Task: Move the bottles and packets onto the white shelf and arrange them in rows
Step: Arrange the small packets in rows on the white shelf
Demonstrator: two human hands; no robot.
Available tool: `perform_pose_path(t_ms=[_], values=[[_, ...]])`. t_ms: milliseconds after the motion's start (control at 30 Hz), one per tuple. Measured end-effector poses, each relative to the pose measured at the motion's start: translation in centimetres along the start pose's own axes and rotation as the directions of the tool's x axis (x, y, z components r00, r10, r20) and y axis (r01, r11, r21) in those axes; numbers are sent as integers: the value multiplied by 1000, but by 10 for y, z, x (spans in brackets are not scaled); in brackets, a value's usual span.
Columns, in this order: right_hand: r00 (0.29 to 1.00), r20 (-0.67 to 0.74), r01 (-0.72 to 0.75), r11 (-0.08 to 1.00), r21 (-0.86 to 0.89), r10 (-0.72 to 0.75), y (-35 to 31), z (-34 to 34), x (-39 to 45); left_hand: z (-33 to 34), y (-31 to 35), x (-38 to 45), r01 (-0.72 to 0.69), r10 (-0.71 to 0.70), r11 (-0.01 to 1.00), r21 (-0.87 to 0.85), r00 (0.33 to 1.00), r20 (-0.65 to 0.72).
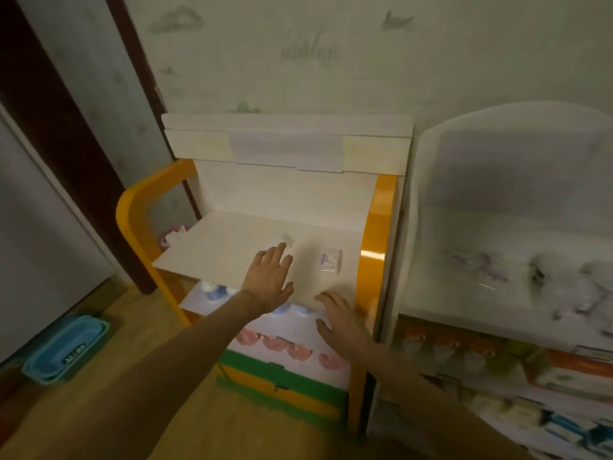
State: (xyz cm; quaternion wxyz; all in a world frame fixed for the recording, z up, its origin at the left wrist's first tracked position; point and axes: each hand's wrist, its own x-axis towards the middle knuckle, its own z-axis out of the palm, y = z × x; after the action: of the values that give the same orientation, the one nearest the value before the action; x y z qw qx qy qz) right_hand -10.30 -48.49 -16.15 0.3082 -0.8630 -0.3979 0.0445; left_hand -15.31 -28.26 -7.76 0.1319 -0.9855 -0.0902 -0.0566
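- L hand (pixel 270 277) is out over the white shelf (pixel 232 247), fingers spread and nearly straight, holding nothing. Fingertips reach a blurry white bottle (pixel 275 244) standing mid-shelf; can't tell if they touch it.
- R hand (pixel 341 322) hangs near the shelf's front edge, toward the right side, fingers loose and slightly bent, nothing in it.
- One small white packet (pixel 329 260) w/ purple print lies on the shelf, right of the L hand, apart from the bottle and close to the orange side rail (pixel 378 234).
- Tier below the shelf: I see blue-and-white bottles (pixel 212 290) in a row, partly hidden by the board and my L arm.
- Next tier down: a row of pink round items (pixel 275 341); too blurred to say what.
- Green-and-yellow box (pixel 282 383) at the bottom of the unit.
- Blue basket (pixel 64 350) on the floor, left; contents not readable.
- Second white rack (pixel 510 194) on the right holds smeared packets and boxes.
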Motion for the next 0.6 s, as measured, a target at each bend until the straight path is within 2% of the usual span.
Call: perform_pose_path(t_ms=[167,300,467,600], values=[[985,-37,-169,983,-78,166,-12,17,76,37,-63,33,72,-64,992,-106,995,75],[948,-100,-315,933,-175,302,-9,24,125,69,-101,65,73,-52,981,-180,992,117],[883,-95,-469,855,-221,459,4,34,152,103,-122,93,2,35,972,-235,987,156],[854,-24,-508,825,-246,519,12,40,162,123,-128,112,-46,101,955,-292,979,176]])
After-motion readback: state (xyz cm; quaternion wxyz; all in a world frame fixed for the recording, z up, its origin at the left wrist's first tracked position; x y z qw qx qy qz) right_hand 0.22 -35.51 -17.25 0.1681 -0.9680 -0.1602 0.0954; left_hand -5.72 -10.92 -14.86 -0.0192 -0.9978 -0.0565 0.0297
